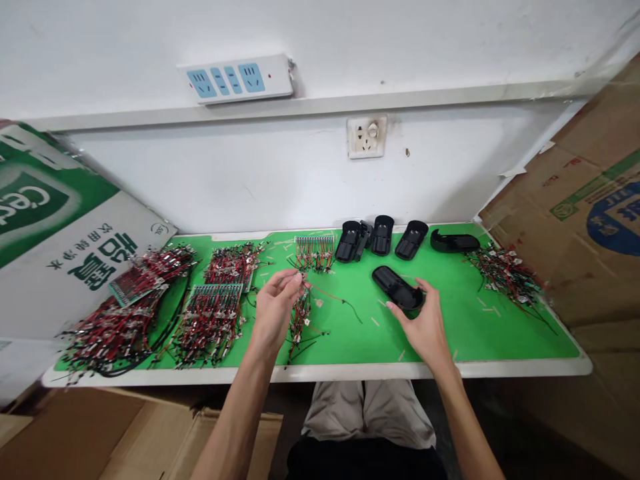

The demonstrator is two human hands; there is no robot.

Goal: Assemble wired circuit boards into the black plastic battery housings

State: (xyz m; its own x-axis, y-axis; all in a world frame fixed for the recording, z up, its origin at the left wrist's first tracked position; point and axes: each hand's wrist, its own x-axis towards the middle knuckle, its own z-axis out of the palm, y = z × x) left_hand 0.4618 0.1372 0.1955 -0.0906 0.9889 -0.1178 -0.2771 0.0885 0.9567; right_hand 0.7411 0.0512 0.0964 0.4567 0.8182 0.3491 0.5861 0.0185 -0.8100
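My right hand (pixel 425 327) is curled over the end of a black plastic shell (pixel 397 287), an elongated oval casing with rounded ends and a matte finish. It lies on the green mat (pixel 475 333) near the middle of the counter (pixel 310 373), its long axis running diagonally from upper left to lower right, with my fingers at the lower right end.

My hands are well apart. The fingertips (pixel 295 280) of my left hand (pixel 274 310) are drawn together just above a small bunch of red and black wires (pixel 300 320), but what they pinch, if anything, is too small to tell.

Just beyond the shell stand three similar black shells (pixel 382 235) in a row, with a fourth (pixel 454 241) farther right. A strip of wired connectors (pixel 314 252) lies between my left hand and that row. Heaped wire bundles (pixel 210 323) fill the left of the mat, and another pile (pixel 505 275) sits at the right. A loose dark wire (pixel 345 307) lies between my hands.
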